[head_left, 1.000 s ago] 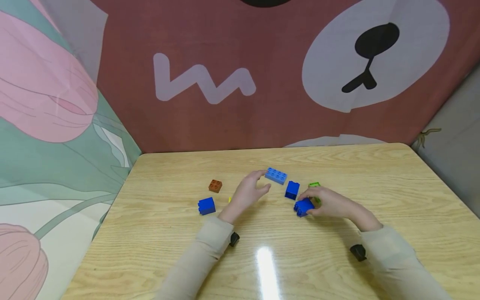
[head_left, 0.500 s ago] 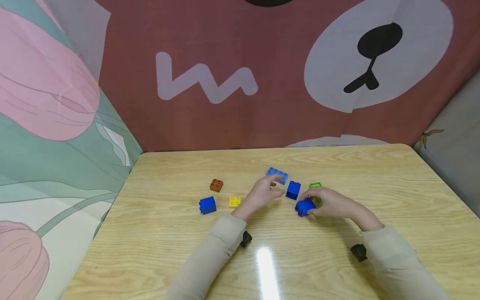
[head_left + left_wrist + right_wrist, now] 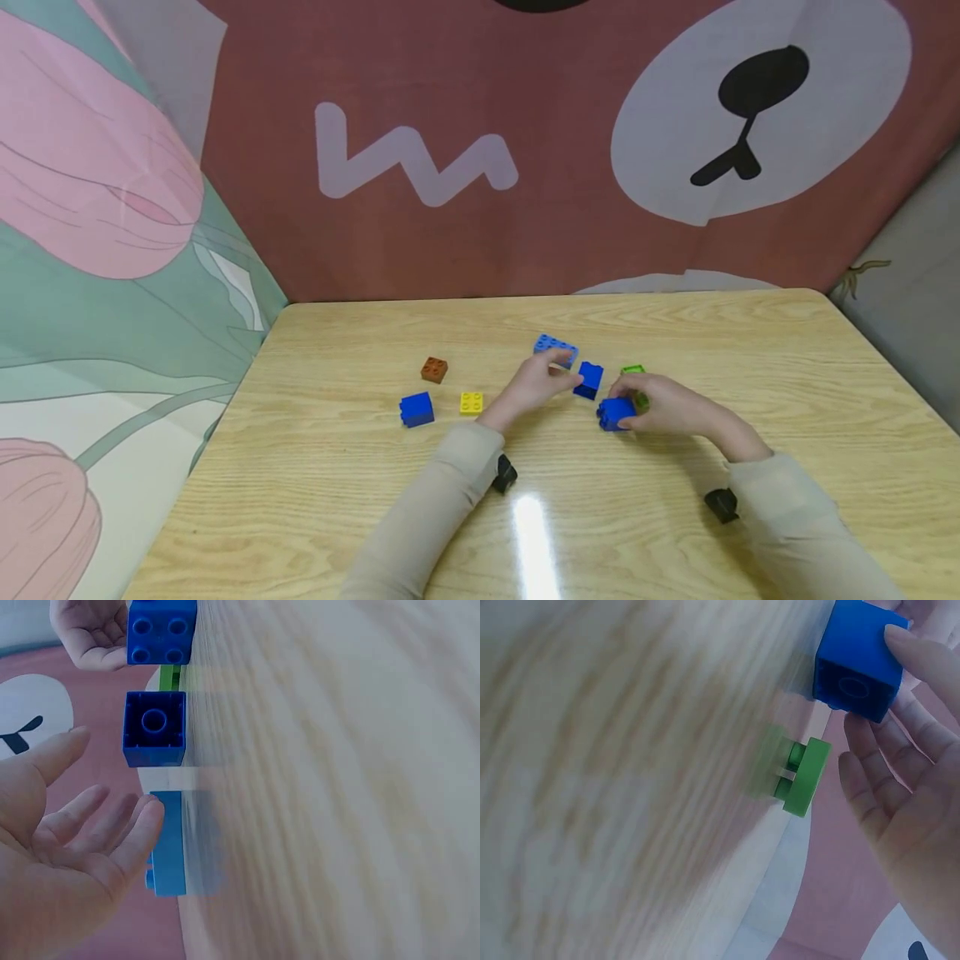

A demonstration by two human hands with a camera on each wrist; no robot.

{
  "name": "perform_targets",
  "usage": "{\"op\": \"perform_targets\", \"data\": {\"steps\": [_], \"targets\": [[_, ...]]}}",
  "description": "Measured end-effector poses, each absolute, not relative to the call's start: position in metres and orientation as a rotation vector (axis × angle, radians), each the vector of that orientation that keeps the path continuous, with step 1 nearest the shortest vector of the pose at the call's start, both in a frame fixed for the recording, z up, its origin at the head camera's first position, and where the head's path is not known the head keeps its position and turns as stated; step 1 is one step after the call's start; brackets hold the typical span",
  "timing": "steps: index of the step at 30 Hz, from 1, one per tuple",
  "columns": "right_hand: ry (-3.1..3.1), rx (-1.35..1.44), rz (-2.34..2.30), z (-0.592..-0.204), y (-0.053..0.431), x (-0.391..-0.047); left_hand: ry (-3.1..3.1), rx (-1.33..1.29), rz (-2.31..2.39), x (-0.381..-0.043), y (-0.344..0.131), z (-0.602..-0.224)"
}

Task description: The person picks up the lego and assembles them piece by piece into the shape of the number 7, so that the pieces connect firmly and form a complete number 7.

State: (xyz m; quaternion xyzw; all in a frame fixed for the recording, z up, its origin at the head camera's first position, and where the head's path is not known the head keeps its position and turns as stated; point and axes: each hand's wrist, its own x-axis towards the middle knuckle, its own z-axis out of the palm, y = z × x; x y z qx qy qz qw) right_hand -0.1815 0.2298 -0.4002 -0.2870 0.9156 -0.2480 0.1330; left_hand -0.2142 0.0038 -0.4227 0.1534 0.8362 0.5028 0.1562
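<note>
My right hand (image 3: 667,406) pinches a dark blue toy building brick (image 3: 615,414) between thumb and fingers. In the right wrist view this blue brick (image 3: 861,660) shows its hollow underside, and its studs face left in the head view. My left hand (image 3: 531,385) is spread, thumb apart from the fingers, holding nothing. Its thumb tip comes close to a second dark blue brick (image 3: 590,380), which lies on its side with its hollow underside (image 3: 154,721) toward the left wrist camera. Behind the left fingers lies a long light blue brick (image 3: 550,342), partly hidden.
Just behind my right hand is a green piece (image 3: 808,778), mostly covered in the head view. On the left of the wooden table (image 3: 300,500) lie a brown brick (image 3: 433,370), a yellow brick (image 3: 471,404) and another dark blue brick (image 3: 417,409). A printed cloth (image 3: 450,250) hangs behind.
My left hand has moved right, past the yellow brick, toward the second dark blue brick, uncovering the yellow one. My right hand keeps its grip on its blue brick, which has turned slightly.
</note>
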Motion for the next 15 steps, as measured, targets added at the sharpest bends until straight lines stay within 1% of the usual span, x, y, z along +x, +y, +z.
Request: {"op": "perform_targets", "data": {"steps": [15], "targets": [[2.645, -0.793, -0.722, -0.4, 0.233, -0.182, 2.473, 0.416, 1.347, -0.213, 0.017, -0.422]]}}
